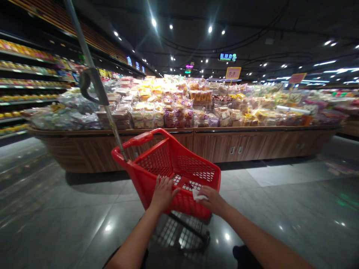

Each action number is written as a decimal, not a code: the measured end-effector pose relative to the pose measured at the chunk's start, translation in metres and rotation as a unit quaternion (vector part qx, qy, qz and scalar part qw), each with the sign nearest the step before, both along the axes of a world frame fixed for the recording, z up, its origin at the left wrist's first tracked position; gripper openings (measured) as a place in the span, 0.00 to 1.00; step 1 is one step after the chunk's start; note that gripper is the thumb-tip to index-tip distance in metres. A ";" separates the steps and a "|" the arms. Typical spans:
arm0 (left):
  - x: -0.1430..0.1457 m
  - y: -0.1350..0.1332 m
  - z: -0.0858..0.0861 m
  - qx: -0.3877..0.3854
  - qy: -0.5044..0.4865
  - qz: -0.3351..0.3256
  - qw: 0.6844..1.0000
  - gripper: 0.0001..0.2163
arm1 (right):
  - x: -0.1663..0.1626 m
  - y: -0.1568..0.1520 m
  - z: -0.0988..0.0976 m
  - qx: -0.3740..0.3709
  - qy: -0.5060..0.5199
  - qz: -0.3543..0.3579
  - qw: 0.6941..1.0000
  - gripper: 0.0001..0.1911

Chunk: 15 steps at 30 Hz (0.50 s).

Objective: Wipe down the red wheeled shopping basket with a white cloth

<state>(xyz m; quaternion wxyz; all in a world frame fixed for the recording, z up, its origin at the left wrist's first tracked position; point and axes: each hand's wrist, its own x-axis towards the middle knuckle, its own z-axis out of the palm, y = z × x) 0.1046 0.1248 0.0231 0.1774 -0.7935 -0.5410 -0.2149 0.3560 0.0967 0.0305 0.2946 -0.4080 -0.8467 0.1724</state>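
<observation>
A red plastic shopping cart (196, 160) with perforated sides stands in front of me, side-on. On its near rim lies my left hand (163, 195), fingers stretched out and thumb apart. Farther right along the same rim, my right hand (211, 198) is closed on a crumpled white tissue (198, 195), which touches or hangs just by the basket wall. From the cart's handle corner a grey pole (89, 56) rises, bearing a dark hook-shaped piece (85, 87). The basket's grid floor is partly visible. Small dark marks show there, too blurred to name.
A wood-panelled display counter (224, 144) heaped with bagged packaged foods (176, 104) runs across behind the cart. An orange price sign (233, 73) stands above it. Stocked shelves (25, 82) line the left side. The tiled floor (266, 209) is grey and shiny.
</observation>
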 end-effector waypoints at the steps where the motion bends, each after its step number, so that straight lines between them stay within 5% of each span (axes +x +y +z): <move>1: -0.001 -0.001 0.000 -0.001 0.001 -0.001 1.000 0.16 | 0.004 -0.001 -0.001 -0.008 -0.005 0.020 1.000 0.07; 7: -0.007 -0.005 -0.002 0.000 -0.010 -0.008 1.000 0.16 | 0.023 0.005 -0.005 -0.079 0.010 0.018 0.997 0.03; 10: -0.006 -0.004 -0.004 0.002 -0.017 -0.007 1.000 0.16 | 0.001 0.013 -0.006 -0.103 0.051 -0.009 0.993 0.09; 15: -0.007 -0.005 0.000 -0.002 -0.012 -0.010 1.000 0.17 | -0.054 0.026 -0.004 -0.040 0.055 -0.056 0.996 0.07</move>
